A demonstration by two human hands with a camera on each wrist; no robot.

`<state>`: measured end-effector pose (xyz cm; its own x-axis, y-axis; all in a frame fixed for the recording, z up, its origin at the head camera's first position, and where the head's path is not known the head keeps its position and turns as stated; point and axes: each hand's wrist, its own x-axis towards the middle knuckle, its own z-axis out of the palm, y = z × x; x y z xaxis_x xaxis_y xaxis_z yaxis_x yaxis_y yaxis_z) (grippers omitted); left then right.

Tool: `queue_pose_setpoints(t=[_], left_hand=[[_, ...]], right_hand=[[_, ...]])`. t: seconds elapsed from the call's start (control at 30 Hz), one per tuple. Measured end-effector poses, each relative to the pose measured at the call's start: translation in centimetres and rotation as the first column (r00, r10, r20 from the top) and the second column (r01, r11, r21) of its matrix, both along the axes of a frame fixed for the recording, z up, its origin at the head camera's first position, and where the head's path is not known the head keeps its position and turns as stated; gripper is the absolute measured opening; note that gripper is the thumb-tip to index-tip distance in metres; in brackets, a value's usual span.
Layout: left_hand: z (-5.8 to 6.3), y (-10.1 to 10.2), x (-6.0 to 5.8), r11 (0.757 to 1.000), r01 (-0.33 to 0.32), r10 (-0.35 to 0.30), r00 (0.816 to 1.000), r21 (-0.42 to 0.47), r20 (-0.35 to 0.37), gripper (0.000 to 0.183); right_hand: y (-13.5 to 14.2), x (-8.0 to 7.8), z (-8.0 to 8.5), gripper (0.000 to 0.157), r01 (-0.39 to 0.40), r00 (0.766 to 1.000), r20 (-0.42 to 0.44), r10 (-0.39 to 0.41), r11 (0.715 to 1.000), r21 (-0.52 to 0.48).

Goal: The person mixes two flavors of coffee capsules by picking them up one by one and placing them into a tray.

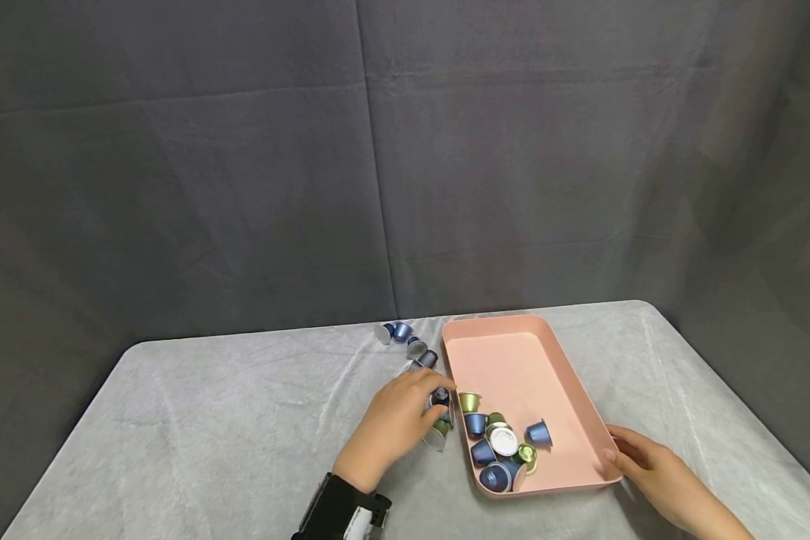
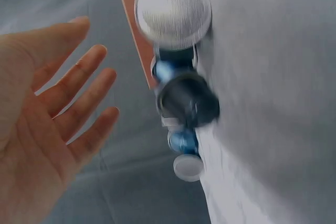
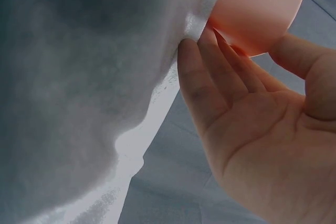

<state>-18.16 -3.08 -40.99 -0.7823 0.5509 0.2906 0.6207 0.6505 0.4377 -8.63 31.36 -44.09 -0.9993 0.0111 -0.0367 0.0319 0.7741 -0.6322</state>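
Right hand (image 1: 658, 472) pinches the tray (image 1: 506, 367) corner, presumably steadying it; left hand (image 1: 398, 412), fingers loosely spread, empty beside capsules (image 1: 436, 436).

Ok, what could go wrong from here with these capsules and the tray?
The left hand may knock the dark capsule into its neighbours crowded beside the pink tray. Blue capsules near the far edge of the table could roll off if nudged. The right hand holds the pink tray's near right corner, so a tilt might make the loose heap of capsules inside slide.
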Motion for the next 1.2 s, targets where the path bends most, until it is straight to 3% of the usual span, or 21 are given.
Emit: queue_pose_setpoints(t=[0.17, 0.43, 0.67, 0.97, 1.2], left_hand=[[-0.1, -1.6, -0.7, 0.998, -0.06, 0.06, 0.998, 0.024, 0.018, 0.03], [-0.2, -2.8, -1.0, 0.993, -0.118, 0.118, 0.99, -0.011, 0.071, 0.029], [-0.9, -3.2, -1.0, 0.991, -0.12, 0.124, 0.989, -0.051, 0.077, 0.033], [-1.9, -3.1, -1.0, 0.996, -0.09, 0.091, 0.995, -0.021, 0.043, 0.034], [-2.4, -2.9, -0.9, 0.994, -0.087, 0.092, 0.994, -0.071, 0.064, 0.037]], right_hand=[[0.0, 0.0, 0.0, 0.044, -0.005, 1.0, -0.008, 0.004, 1.0, -0.017], [0.0, -0.1, 0.0, 0.044, -0.001, 1.0, -0.002, 0.001, 1.0, 0.007], [0.0, 0.0, 0.1, 0.044, -0.001, 1.0, -0.002, 0.001, 1.0, 0.005], [0.0, 0.1, 0.0, 0.044, -0.003, 1.0, -0.018, 0.003, 1.0, 0.008], [0.0, 0.0, 0.1, 0.045, -0.002, 1.0, 0.001, 0.002, 1.0, 0.01]])
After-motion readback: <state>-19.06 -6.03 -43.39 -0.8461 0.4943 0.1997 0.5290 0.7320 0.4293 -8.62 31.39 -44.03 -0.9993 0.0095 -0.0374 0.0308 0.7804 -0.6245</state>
